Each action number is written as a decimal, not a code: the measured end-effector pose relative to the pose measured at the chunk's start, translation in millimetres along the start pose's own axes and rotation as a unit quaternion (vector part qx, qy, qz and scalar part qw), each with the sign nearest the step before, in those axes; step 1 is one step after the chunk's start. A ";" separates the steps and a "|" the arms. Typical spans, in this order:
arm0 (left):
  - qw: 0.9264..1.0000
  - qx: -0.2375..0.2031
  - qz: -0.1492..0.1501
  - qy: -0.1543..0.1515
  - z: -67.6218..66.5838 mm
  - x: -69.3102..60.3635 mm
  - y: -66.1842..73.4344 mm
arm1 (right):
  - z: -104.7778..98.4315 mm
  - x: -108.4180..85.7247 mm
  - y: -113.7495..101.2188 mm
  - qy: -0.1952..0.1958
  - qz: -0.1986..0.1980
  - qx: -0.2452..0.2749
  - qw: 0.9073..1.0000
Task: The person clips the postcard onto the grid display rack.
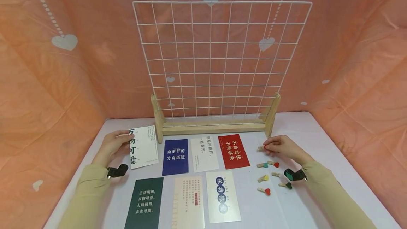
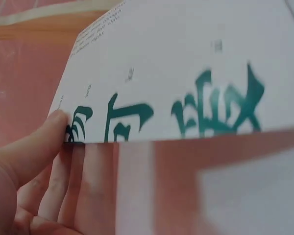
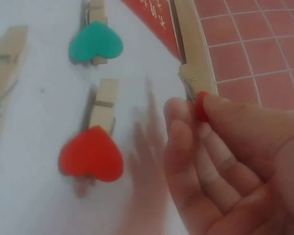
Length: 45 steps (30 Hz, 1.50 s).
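Observation:
My left hand (image 1: 111, 146) pinches a white card (image 1: 144, 147) with large green characters by its left edge, thumb on top and fingers beneath. In the left wrist view the card (image 2: 186, 63) is lifted off the table, with the thumb at one corner of the characters. At the right, my right hand (image 1: 284, 147) pinches a small wooden clothespin (image 1: 261, 148) by its red heart end. The right wrist view shows that clothespin (image 3: 189, 78) between thumb and fingers, much of its heart hidden. A red-heart clothespin (image 3: 93, 152) and a teal-heart one (image 3: 95, 44) lie beside the hand.
Behind the cards stands a white wire grid (image 1: 217, 59) in a wooden base (image 1: 213, 127). Several cards lie in rows, among them a blue one (image 1: 175, 165), a red one (image 1: 236, 158) and a dark green one (image 1: 144, 204). Loose clothespins (image 1: 263, 178) lie at right.

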<state>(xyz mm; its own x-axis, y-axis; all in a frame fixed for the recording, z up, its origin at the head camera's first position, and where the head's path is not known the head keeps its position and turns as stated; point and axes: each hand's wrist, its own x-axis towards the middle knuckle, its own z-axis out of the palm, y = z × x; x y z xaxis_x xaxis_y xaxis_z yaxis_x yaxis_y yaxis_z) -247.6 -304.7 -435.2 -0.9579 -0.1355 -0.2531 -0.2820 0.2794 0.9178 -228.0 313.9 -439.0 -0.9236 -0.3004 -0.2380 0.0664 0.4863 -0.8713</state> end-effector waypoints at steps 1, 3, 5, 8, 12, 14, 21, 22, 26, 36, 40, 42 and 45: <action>1.000 0.004 0.004 0.003 -0.9 -1.5 1.5 | -0.4 -0.2 -0.9 0.003 -0.003 -0.005 1.000; 1.000 0.006 0.012 0.011 -3.0 -3.6 4.6 | -1.4 -1.3 -3.7 0.009 -0.012 -0.013 1.000; 1.000 -0.001 0.020 0.018 -4.9 -6.1 8.3 | -2.5 -2.7 -6.3 0.016 -0.017 -0.014 1.000; 0.997 -0.045 0.054 0.017 -7.6 -12.3 16.1 | -4.6 -4.3 -10.2 0.020 -0.028 -0.014 0.999; 0.987 -0.116 0.115 0.002 -8.9 -22.6 28.6 | -6.9 -2.6 -14.7 0.025 -0.043 -0.005 0.999; 0.980 -0.152 0.127 0.000 -8.6 -25.8 35.1 | -7.5 -1.4 -18.0 0.025 -0.050 0.002 0.998; 0.966 -0.215 0.145 0.008 -7.2 -31.2 55.8 | -7.8 1.1 -32.7 0.021 -0.076 -0.004 0.997; 0.965 -0.214 0.150 0.008 -6.6 -31.9 58.6 | -7.9 1.5 -35.4 0.021 -0.083 -0.005 0.996; 0.963 -0.214 0.166 0.006 -2.3 -34.6 70.9 | -8.6 4.9 -46.9 0.025 -0.110 -0.024 0.993; 0.948 -0.247 0.200 -0.009 14.0 -40.2 103.8 | -7.7 13.9 -86.5 0.041 -0.126 -0.048 0.990; 0.943 -0.255 0.215 -0.016 20.2 -41.2 115.5 | -6.5 19.2 -104.8 0.038 -0.134 -0.035 0.990; 0.942 -0.251 0.221 -0.013 22.8 -41.3 120.8 | -5.5 21.5 -114.5 0.039 -0.142 -0.036 0.988; 0.941 -0.248 0.230 -0.008 26.0 -41.5 127.9 | -3.8 25.3 -128.6 0.041 -0.157 -0.041 0.986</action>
<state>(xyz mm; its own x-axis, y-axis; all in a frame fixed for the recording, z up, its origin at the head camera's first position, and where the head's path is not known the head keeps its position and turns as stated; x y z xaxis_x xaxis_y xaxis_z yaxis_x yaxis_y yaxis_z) -245.3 -238.6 -315.3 -0.9745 -0.0929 0.2042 0.2178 -0.1734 0.9605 -261.4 246.9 -331.3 -0.9218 -0.3802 0.0765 -0.2548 0.4450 -0.8585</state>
